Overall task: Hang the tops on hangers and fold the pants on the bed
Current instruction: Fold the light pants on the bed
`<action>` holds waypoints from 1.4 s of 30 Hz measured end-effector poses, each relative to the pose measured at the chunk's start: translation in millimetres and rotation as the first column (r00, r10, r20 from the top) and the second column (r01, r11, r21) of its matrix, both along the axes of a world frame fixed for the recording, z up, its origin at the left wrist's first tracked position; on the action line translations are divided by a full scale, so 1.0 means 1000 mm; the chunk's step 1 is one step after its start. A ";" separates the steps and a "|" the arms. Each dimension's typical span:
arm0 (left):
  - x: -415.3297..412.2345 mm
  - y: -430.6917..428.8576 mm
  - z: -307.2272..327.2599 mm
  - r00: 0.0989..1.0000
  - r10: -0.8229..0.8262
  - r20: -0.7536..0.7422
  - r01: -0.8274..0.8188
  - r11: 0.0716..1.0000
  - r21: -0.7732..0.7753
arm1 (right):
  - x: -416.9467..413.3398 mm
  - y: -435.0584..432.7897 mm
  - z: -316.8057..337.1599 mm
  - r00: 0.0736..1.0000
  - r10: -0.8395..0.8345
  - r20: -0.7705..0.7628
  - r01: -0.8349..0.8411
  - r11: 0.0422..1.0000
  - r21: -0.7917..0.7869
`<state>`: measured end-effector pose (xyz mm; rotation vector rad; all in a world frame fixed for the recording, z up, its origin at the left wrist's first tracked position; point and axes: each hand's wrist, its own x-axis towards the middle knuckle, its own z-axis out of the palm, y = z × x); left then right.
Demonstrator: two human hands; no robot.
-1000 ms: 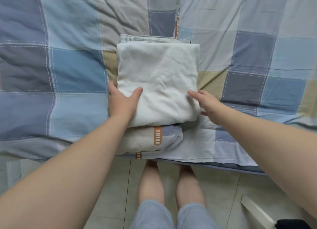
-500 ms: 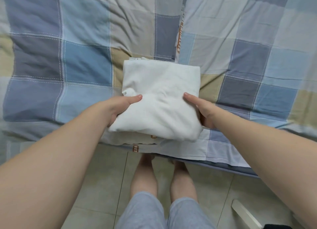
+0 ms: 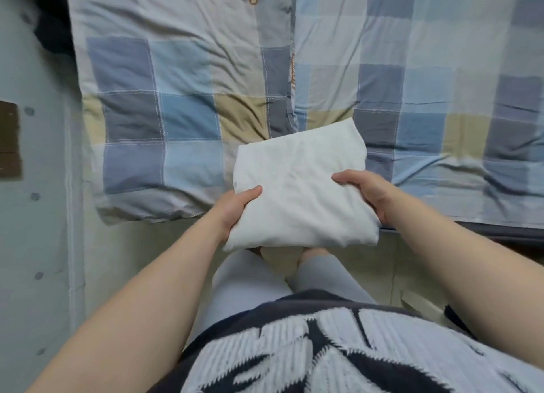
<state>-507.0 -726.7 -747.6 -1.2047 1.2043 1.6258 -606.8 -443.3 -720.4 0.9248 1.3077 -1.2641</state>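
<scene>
- Pants [image 3: 297,186], folded, are held at frame centre, above the bed [image 3: 182,118] edge.
- Left hand [image 3: 235,213] and right hand [image 3: 371,196]: each grip is clamped on one side.
- Sides should be kept level so folds survive.

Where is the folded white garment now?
Head view, centre: the folded white garment is gripped by the left hand and right hand, over the near edge of the bed.

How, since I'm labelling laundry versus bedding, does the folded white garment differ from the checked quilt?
The folded white garment is plain; the checked quilt has blue, grey and beige squares. The garment is a compact bundle; the quilt lies spread wide. The left hand and right hand grip the garment; nothing holds the quilt. Both are creased fabric.
</scene>
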 end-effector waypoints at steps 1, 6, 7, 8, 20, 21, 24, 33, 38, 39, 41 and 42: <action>-0.001 -0.001 0.014 0.999 -0.024 -0.046 0.023 1.000 -0.010 | 0.008 0.000 0.019 0.999 -0.030 -0.045 0.031 1.000 0.006; -0.024 0.000 0.078 0.955 -0.145 -0.260 0.137 0.989 -0.048 | 0.043 -0.004 0.104 0.893 -0.188 -0.408 0.255 0.960 0.118; -0.029 0.003 0.089 0.940 -0.169 -0.295 0.162 0.986 -0.049 | 0.050 -0.003 0.121 0.856 -0.207 -0.473 0.298 0.946 0.126; -0.035 0.007 0.101 0.924 -0.192 -0.332 0.187 0.981 -0.047 | 0.057 -0.001 0.139 0.821 -0.220 -0.527 0.336 0.932 0.134; -0.058 0.156 0.213 0.595 -0.457 -0.661 0.582 0.812 -0.037 | 0.199 0.084 0.279 0.356 -0.390 -0.849 0.794 0.606 0.054; -0.051 0.172 0.221 0.566 -0.464 -0.682 0.613 0.790 -0.029 | 0.218 0.093 0.284 0.320 -0.399 -0.860 0.822 0.569 0.042; -0.018 0.222 0.245 0.473 -0.490 -0.732 0.696 0.717 -0.031 | 0.283 0.121 0.296 0.221 -0.404 -0.888 0.880 0.476 0.002; 0.171 0.367 0.294 0.245 -0.524 -0.816 0.859 0.507 -0.069 | 0.526 0.194 0.313 -0.033 -0.377 -0.926 0.966 0.224 -0.126; 0.282 0.435 0.311 0.150 -0.539 -0.829 0.940 0.337 -0.049 | 0.657 0.222 0.316 -0.130 -0.404 -0.905 0.983 0.068 -0.172; 0.301 0.447 0.315 0.126 -0.542 -0.831 0.952 0.302 -0.053 | 0.679 0.226 0.316 -0.138 -0.411 -0.901 0.985 0.038 -0.168; 0.337 0.473 0.321 0.067 -0.539 -0.840 0.973 0.223 -0.065 | 0.721 0.234 0.316 -0.170 -0.405 -0.898 0.985 -0.040 -0.168; 0.354 0.486 0.324 0.037 -0.532 -0.846 0.980 0.185 -0.074 | 0.739 0.238 0.316 -0.185 -0.395 -0.900 0.983 -0.091 -0.162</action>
